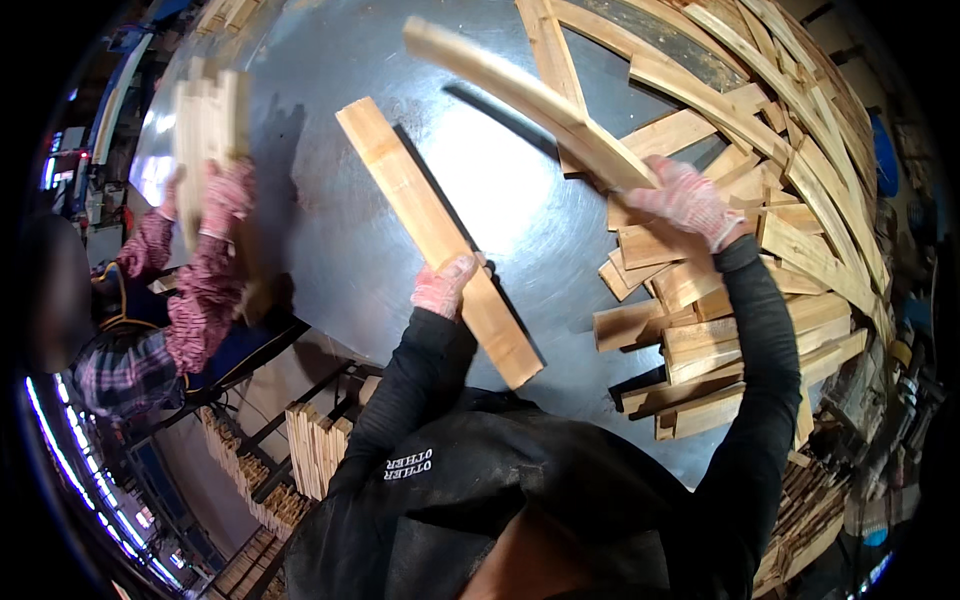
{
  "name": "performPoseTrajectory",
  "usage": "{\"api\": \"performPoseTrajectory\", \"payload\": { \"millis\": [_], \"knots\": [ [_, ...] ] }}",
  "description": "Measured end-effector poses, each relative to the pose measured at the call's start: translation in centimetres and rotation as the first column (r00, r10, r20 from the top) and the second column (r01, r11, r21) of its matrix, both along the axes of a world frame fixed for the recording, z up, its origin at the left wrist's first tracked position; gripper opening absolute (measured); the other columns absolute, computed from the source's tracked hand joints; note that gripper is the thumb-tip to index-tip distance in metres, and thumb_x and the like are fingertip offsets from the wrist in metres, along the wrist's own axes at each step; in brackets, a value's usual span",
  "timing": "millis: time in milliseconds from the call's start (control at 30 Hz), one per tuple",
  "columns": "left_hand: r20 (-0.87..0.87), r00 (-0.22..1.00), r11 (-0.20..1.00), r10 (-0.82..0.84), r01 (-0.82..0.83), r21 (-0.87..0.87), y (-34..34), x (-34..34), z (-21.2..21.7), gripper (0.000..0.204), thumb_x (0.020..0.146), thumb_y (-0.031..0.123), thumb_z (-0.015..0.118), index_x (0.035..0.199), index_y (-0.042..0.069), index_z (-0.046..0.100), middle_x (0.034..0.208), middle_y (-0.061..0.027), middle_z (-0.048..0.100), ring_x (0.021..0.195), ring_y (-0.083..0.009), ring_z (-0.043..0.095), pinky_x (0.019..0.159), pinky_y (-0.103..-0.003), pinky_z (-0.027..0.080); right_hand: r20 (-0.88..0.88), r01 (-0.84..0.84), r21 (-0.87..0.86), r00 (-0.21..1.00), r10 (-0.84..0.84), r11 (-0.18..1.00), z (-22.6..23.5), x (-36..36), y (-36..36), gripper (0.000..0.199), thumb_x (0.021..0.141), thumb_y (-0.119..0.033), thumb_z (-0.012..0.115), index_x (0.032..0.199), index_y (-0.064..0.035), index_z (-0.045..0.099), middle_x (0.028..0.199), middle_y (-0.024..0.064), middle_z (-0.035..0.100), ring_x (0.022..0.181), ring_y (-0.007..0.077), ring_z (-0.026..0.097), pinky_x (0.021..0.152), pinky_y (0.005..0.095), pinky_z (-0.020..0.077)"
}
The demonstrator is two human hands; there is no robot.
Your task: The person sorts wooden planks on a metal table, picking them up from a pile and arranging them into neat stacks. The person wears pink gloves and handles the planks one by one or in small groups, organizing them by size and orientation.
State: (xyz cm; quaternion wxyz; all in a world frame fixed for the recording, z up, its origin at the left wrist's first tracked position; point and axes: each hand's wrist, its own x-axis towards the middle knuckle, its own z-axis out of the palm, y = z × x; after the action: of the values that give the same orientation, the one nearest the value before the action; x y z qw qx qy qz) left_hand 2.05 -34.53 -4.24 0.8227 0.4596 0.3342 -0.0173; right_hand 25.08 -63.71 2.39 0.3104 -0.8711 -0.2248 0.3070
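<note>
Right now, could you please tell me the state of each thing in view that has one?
Left hand: closed on the left board.
Left board: held at a slant.
Right hand: closed on the right board.
Right board: held near one end, blurred.
Loose boards: heaped, overlapping.
Metal table: shiny, partly covered.
Co-worker's hands: holding a wood bundle.
Wood bundle: held together, blurred.

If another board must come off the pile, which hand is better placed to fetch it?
Probably the right hand: it is at the pile of boards, though it must first release the long board it grips. The left hand is farther away, holding a plank over the metal table.
</note>
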Motion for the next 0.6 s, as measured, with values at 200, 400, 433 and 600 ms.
{"api": "performPoseTrajectory", "payload": {
  "millis": [200,400,433,600],
  "knots": [
    [0.085,0.975,0.682,0.203,-0.078,-0.727,-4.0,3.7,-5.2,0.054,0.096,0.037,0.062,0.135,0.004,0.047,0.118,-0.0128,0.062,0.107,-0.0287,0.062,0.095,-0.044,0.053,0.051,0.150,0.035,0.987,-0.152,0.988,-4.5,-7.9,14.3,0.066,0.091,-0.056,0.056,0.123,0.0013,0.060,0.113,0.0230,0.067,0.105,0.0324,0.065,0.092,0.0350,0.0494],
    [0.033,0.999,0.940,-0.037,0.046,-0.337,-1.2,4.7,-8.3,0.032,0.090,0.017,0.067,0.115,-0.001,0.060,0.104,-0.0143,0.067,0.088,-0.0253,0.067,0.081,-0.039,0.056,0.613,0.434,-0.254,0.763,-0.203,0.864,-6.0,0.3,14.7,0.104,0.071,-0.057,0.074,0.149,-0.0039,0.030,0.142,0.0296,0.041,0.128,0.0439,0.044,0.108,0.0467,0.0348],
    [0.017,0.999,0.951,-0.029,0.033,-0.309,-1.0,4.8,-7.8,0.031,0.090,0.018,0.066,0.115,-0.001,0.060,0.103,-0.0141,0.068,0.088,-0.0256,0.067,0.081,-0.039,0.056,0.470,0.421,-0.362,0.853,-0.227,0.832,-6.9,1.8,14.0,0.106,0.068,-0.054,0.077,0.149,-0.0031,0.031,0.141,0.0302,0.041,0.125,0.0431,0.049,0.105,0.0461,0.0375],
    [0.012,0.997,0.779,0.074,-0.050,-0.625,0.6,4.1,-10.9,0.065,0.083,0.046,0.074,0.126,0.003,0.053,0.115,-0.0152,0.064,0.111,-0.0311,0.058,0.099,-0.048,0.048,-0.269,0.332,0.255,0.926,-0.263,0.908,-3.4,-1.7,13.4,0.044,0.082,-0.031,0.069,0.115,-0.0040,0.061,0.103,0.0159,0.067,0.098,0.0315,0.065,0.084,0.0387,0.0525]
  ]
}}
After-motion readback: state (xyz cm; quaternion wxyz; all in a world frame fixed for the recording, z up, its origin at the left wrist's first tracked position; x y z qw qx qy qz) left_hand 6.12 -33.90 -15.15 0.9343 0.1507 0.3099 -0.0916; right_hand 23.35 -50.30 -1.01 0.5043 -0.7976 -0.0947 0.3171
